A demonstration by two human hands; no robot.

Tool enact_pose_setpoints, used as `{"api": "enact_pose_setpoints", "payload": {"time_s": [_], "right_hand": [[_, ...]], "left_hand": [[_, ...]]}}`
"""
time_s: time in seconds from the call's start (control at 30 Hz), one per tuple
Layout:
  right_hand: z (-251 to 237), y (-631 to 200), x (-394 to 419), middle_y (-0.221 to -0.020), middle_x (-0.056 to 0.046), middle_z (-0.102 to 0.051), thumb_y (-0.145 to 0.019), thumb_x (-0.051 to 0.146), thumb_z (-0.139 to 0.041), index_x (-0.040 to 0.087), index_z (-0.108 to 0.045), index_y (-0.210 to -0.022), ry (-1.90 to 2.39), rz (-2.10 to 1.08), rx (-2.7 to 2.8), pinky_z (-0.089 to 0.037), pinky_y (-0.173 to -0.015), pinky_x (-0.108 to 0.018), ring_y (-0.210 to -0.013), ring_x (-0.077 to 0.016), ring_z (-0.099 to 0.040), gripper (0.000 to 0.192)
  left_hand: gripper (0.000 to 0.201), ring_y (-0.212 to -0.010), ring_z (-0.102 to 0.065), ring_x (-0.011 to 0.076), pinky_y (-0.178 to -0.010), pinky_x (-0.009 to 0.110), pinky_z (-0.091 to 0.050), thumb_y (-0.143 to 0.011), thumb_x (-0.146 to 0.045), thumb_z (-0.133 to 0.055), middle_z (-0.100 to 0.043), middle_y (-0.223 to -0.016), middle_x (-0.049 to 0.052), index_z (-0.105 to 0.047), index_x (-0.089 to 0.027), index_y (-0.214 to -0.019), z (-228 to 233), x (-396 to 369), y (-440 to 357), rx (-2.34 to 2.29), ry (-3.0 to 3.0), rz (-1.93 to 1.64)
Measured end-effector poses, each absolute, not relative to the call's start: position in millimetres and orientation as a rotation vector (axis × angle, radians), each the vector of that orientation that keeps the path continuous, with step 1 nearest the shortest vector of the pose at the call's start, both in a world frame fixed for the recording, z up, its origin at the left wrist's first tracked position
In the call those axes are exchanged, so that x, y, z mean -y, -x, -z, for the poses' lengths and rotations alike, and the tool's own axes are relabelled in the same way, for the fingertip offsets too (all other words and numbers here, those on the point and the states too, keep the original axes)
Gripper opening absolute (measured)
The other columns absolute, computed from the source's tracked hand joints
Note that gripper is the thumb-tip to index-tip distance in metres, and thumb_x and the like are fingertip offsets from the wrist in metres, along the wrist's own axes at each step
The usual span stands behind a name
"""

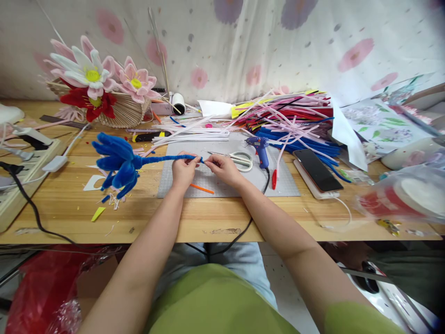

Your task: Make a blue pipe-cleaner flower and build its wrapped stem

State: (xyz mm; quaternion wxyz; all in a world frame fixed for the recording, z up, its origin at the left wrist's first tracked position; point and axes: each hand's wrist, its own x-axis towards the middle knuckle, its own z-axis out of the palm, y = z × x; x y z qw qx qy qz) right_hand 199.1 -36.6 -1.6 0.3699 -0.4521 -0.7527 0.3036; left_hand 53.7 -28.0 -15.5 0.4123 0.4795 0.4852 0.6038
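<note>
A blue pipe-cleaner flower lies sideways in the air, its petals to the left and its long fuzzy stem running right. My left hand is closed around the stem near its far end. At the very tip of that stem, my right hand pinches with thumb and fingers. Below both hands is a grey cutting mat, with an orange pipe cleaner lying by my left hand. Scissors with pale handles rest just behind my right hand. A blue glue gun lies farther right on the mat.
Pink, red and blue pipe cleaners are heaped at the back. A phone rests on a white block at right, near a bagged cup. Finished flowers stand back left; a power strip sits left. A black cord crosses the front edge.
</note>
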Motion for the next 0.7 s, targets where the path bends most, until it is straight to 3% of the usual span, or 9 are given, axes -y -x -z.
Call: {"api": "enact_pose_setpoints", "payload": {"time_s": [0.27,0.47,0.7], "right_hand": [[-21,-230,31,-0.074,-0.001,-0.061,-0.078,0.047,-0.052,0.021,-0.057,-0.103,1.349,-0.794,1.817,-0.037,-0.061,-0.024,-0.062,-0.0108,-0.052,0.036],[-44,-287,42,-0.075,-0.003,-0.064,-0.076,0.044,-0.055,0.020,-0.063,-0.085,1.529,-0.989,2.027,-0.037,-0.055,-0.024,-0.061,-0.0116,-0.054,0.027],[-49,-320,58,-0.073,-0.004,-0.065,-0.073,0.044,-0.057,0.019,-0.063,-0.079,1.778,-1.038,2.007,-0.038,-0.051,-0.023,-0.059,-0.0115,-0.055,0.026]], "left_hand": [[0.025,-0.062,-0.061,0.0112,-0.049,0.020,-0.045,-0.058,-0.030,-0.070,-0.063,-0.069,0.002,-0.055,-0.014,-0.069,8,23,-43,-1.198,-1.062,-1.523],[0.024,-0.044,-0.046,0.0054,-0.037,0.016,-0.030,-0.057,-0.031,-0.070,-0.052,-0.050,-0.004,-0.056,-0.014,-0.065,7,18,-38,-1.114,-1.037,-1.460],[0.024,-0.043,-0.043,0.0045,-0.036,0.016,-0.027,-0.055,-0.029,-0.071,-0.050,-0.049,-0.005,-0.054,-0.014,-0.065,8,19,-38,-1.097,-1.003,-1.445]]}}
